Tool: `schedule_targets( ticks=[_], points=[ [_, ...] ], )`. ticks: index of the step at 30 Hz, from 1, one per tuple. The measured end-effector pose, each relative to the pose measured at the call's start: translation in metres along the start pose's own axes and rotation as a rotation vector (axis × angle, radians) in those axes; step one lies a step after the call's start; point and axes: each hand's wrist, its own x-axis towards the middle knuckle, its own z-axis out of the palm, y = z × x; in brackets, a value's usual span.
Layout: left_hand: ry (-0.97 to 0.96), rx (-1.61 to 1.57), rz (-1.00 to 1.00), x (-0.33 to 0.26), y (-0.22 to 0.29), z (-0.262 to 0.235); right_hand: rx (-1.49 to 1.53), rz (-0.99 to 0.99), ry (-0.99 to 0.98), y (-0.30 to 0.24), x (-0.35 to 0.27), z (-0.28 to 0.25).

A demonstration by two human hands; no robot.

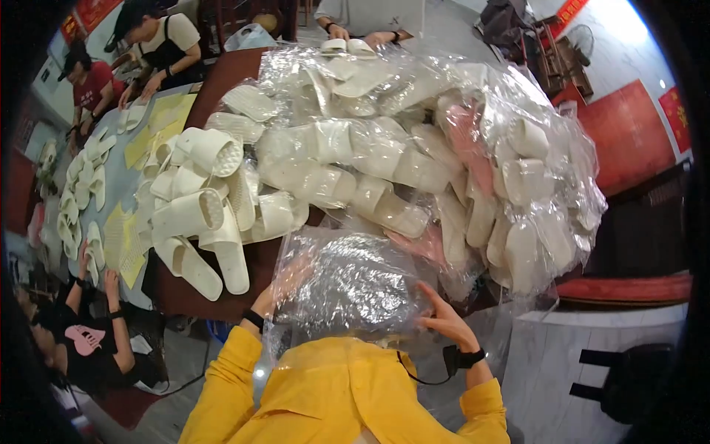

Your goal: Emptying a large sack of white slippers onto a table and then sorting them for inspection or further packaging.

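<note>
Right hand (449, 320): at right edge of clear plastic film (355, 281), index finger and thumb spread apart, not clenched. Whether a fingertip pinches a layer: cannot tell. Left hand (292, 277): at the film's left side, seen through plastic, fingers blurred; grip cannot be told.

Film: between the 2 hands, at the near table edge, just in front of the yellow shirt (336, 385). Long axis runs roughly left-right, across the body. Wrinkled, glossy. Which end opens, if any: cannot tell.

Beyond it, touching or nearly so: heap of cream slippers in clear wrap (388, 211), lying at mixed angles, pink slippers (470, 140) among them. Left of film: loose cream slippers (194, 214), piled; the 2 nearest have heels toward the wearer, 1 slanting down-right.

Underneath: dark red-brown table (235, 70). Farther left: grey table (164, 105) with yellow sheets (168, 122). Co-worker's hands (338, 32) at far edge, by 2 slippers.
</note>
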Motion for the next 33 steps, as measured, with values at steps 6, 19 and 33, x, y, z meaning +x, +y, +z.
schedule_targets(
  ticks=[6,19,33],
  points=[
    [0.013,-0.064,-0.107,0.012,-0.027,-0.028,-0.550,-0.269,0.202,0.061,0.030,0.011],
    [-0.422,1.291,0.249,-0.054,-0.001,0.072,-0.607,-0.182,0.337,0.082,0.040,0.021],
    [-0.422,1.478,0.343,-0.034,-0.023,0.069,-1.275,0.326,-0.135,0.306,-0.120,0.002]
  ],
)
